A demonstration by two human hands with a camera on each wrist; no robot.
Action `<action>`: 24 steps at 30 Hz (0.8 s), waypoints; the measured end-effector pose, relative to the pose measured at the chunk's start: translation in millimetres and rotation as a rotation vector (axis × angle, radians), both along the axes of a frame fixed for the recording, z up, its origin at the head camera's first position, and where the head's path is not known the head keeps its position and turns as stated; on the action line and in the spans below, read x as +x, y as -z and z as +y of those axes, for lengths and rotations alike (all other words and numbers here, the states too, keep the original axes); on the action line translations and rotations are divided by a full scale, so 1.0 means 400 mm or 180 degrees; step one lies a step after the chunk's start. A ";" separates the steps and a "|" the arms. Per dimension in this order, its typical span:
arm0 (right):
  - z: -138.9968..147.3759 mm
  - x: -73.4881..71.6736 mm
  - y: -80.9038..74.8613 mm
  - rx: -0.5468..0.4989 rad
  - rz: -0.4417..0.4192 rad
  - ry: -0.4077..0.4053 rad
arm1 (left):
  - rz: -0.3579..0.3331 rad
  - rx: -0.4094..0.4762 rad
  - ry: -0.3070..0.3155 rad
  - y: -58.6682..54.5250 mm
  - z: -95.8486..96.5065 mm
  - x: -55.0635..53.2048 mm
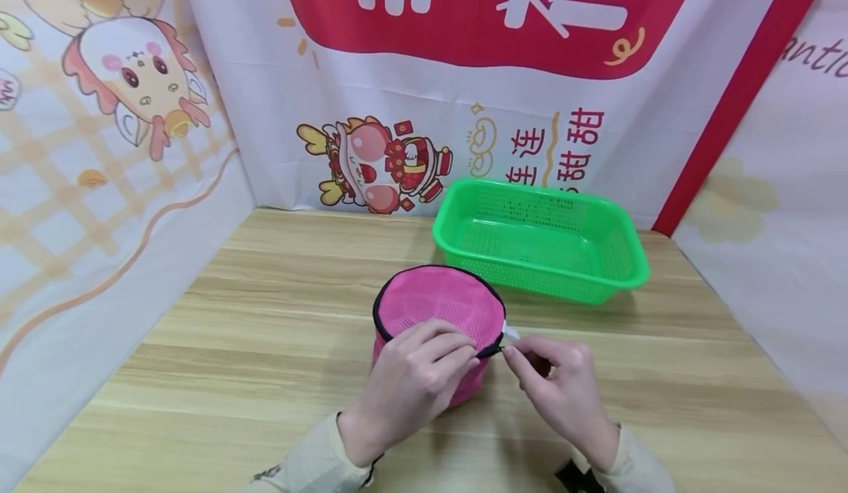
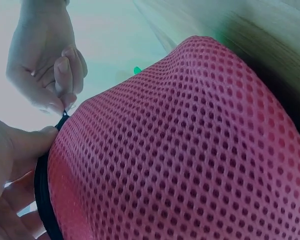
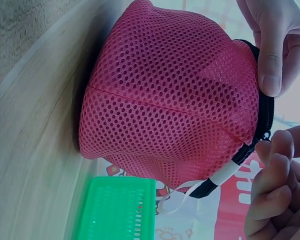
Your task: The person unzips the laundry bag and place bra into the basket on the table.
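A round pink mesh bag [image 1: 437,298] with a black zipped rim stands on the table. My left hand [image 1: 424,375] grips the near part of that rim, thumb on the outside, as the left wrist view shows. Just to its right, my right hand [image 1: 559,382] pinches the small zipper pull [image 3: 266,135] between thumb and index finger. In the right wrist view the black zipper [image 3: 265,112] runs along the rim between the two hands. A white tag [image 3: 225,173] hangs from the rim beyond the pull.
Behind the bag and to the right sits a green plastic basket [image 1: 464,257] with perforated sides. The wood-grain table [image 1: 265,316] is bordered by printed cloths at the back [image 1: 265,110] and on both sides.
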State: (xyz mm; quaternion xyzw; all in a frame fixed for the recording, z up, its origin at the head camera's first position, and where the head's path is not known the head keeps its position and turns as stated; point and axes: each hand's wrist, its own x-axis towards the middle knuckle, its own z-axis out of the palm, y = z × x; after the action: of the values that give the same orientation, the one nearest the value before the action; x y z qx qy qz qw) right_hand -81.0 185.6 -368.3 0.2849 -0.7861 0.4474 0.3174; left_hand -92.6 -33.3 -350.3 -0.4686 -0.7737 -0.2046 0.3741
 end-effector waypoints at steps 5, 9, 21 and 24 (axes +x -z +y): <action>0.011 -0.002 -0.001 0.0124 0.0049 0.0124 | -0.0047 0.0116 -0.0055 0.005 -0.019 -0.007; 0.028 -0.006 0.001 0.0275 0.0106 0.0124 | -0.0089 0.0291 -0.0116 0.009 -0.052 -0.015; 0.089 -0.015 -0.020 0.1028 0.0148 0.0167 | -0.1075 0.0380 -0.0796 0.030 -0.125 -0.015; 0.097 -0.019 -0.037 0.1166 0.0196 0.0233 | -0.1366 0.0368 -0.0967 0.037 -0.128 -0.013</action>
State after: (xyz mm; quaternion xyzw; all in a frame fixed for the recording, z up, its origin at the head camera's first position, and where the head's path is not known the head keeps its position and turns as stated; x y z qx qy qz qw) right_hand -88.8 224.3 -353.4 0.3227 -0.8542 0.2760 0.3002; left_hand -97.9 -84.3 -365.3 -0.2709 -0.8837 -0.2847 0.2541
